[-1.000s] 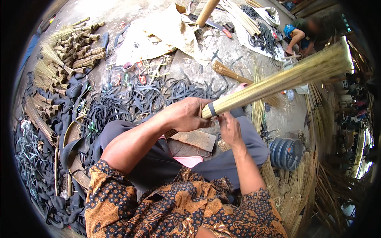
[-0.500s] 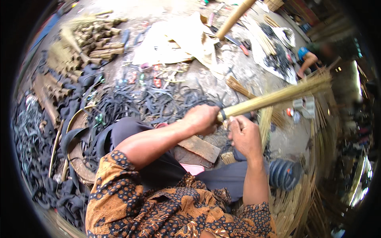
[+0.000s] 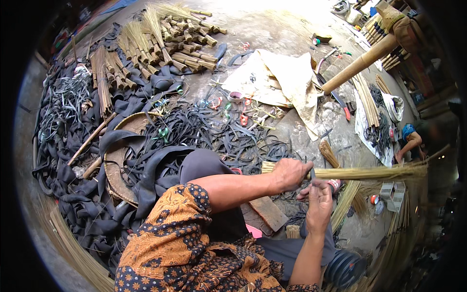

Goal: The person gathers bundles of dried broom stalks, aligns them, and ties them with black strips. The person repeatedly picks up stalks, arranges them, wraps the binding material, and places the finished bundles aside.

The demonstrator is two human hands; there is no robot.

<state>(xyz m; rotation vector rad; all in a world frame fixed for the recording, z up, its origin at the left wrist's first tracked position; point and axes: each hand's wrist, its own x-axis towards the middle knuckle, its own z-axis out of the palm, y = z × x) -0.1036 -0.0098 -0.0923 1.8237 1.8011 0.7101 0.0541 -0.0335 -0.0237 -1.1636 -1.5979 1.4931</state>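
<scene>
Gripping a stiff straw bundle, left hand beside right hand.

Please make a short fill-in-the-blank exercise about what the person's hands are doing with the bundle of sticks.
1. The left hand grips a long bundle of thin straw-coloured sticks that lies nearly ____.
2. The right hand is just ____ the bundle, beside the left hand.
3. The heap of strips on the floor ahead is ____ in colour.

Missing words: horizontal; below; black
</scene>
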